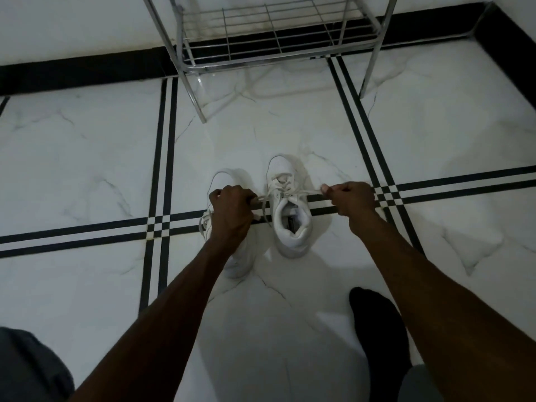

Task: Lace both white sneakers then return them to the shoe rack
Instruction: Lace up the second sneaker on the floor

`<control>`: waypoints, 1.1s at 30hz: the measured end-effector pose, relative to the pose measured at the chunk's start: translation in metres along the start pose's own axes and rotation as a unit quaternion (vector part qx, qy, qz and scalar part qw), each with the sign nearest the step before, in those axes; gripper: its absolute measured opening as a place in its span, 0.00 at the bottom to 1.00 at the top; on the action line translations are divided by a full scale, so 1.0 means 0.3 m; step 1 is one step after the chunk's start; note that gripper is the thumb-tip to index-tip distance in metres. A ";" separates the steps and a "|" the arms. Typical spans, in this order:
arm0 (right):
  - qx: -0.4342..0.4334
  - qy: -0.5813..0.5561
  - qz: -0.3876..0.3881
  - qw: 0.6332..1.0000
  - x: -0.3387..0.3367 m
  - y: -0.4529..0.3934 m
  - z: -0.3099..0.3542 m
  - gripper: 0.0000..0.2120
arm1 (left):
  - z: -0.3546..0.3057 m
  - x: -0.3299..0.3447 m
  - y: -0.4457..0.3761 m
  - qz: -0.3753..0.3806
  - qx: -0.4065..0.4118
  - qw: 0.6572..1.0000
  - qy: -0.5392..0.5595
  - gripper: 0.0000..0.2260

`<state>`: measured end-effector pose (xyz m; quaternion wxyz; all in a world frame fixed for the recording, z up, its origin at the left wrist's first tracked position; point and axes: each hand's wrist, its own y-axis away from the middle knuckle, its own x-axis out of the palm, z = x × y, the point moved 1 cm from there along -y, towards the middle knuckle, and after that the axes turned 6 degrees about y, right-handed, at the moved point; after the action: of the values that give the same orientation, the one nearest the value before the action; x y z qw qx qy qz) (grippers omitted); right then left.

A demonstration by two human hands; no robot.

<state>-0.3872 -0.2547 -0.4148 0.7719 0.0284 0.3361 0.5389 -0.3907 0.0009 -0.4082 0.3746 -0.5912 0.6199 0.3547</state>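
Left arm: extended forward and down, forearm bare.
Left hand (232,208): closed in a fist, knuckles up, pinching a lace end (262,197).
Right arm: extended forward, forearm bare, angled inward.
Right hand (352,198): fingers curled, thumb and forefinger pinching the other lace end (309,192).
Hands: well apart, level.

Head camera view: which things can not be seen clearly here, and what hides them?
- Left white sneaker: its lacing is hidden in the head view by the left hand.
- Chrome wire shoe rack: its upper part is cut off by the top edge.
- Thin white lace ends: hidden inside each grip; the right hand covers one.
- Black sock: partly covered by the right forearm.
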 end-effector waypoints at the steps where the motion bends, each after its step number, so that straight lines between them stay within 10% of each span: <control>1: -0.012 0.002 0.000 1.000 0.001 -0.006 0.007 0.13 | 0.005 0.003 -0.001 -0.004 -0.001 1.000 -0.002 0.12; 13: -0.270 0.206 -0.037 0.940 -0.046 -0.032 0.028 0.10 | 0.022 -0.007 0.011 -0.052 -0.030 0.997 0.046 0.09; 33: -0.233 0.312 -0.041 0.920 -0.011 -0.051 -0.018 0.07 | 0.005 -0.005 0.000 -0.008 -0.017 0.997 -0.076 0.11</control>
<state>-0.3782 -0.2658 -0.4234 0.6341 -0.3359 0.4260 0.5511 -0.3907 0.0029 -0.4075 0.4135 -0.5738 0.5788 0.4059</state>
